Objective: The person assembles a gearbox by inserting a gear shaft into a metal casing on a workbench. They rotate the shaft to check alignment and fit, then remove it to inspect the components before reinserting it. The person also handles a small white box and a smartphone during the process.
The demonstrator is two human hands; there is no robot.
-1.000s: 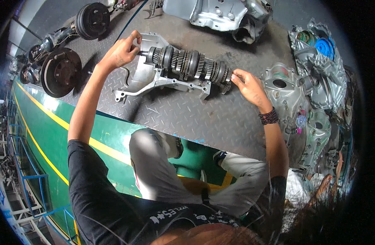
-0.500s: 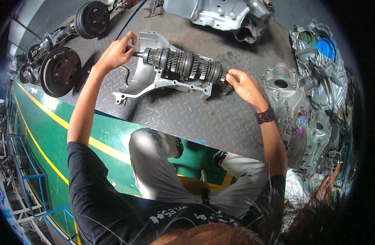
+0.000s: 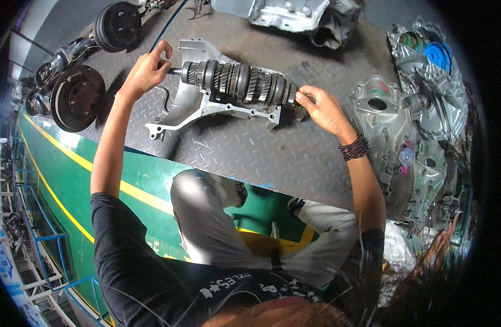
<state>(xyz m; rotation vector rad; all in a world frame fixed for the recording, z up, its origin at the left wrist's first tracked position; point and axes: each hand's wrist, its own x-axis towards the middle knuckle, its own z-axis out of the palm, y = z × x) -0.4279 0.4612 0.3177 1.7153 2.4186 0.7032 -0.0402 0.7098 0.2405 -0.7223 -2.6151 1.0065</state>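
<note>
Hands (image 3: pixel 144 72) hold a gear shaft (image 3: pixel 242 82) (one end each).

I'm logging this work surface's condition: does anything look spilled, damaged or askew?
Nothing looks spilled or plainly broken. The gear shaft lies lengthwise over the silver casing, with the left hand and right hand at its ends. Only the brown disc at left stands out: its surface looks rusty.

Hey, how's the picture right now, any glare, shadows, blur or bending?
Head view: glare whitens part of the glossy green floor; a dark shadow lies beside the silver, open-topped metal housing on the grey diamond-plate surface. Head view again: the steel shaft of toothed gears looks fairly sharp, while straight edges bend outward.
</note>
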